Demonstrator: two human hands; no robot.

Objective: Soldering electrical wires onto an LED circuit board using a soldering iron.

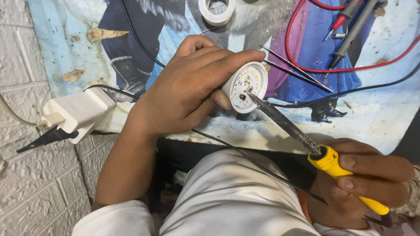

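My left hand (pixel 188 89) grips a white round lamp body (pixel 246 85) with its face of several small yellow chips turned up toward me. My right hand (pixel 369 177) holds a soldering iron (pixel 326 157) by its yellow handle at the lower right. The iron's dark metal shaft runs up and left, and its tip touches the lamp's chip board near the middle. Both hands hover over a worn picture-printed mat (pixel 376 113).
A white power adapter (pixel 78 111) with a black plug lies at the left on the brick-pattern floor. Metal tweezers (pixel 297 70), red and black meter leads with probes (pixel 350 26) and a white tape roll (pixel 216 11) lie on the mat. Black wires cross it.
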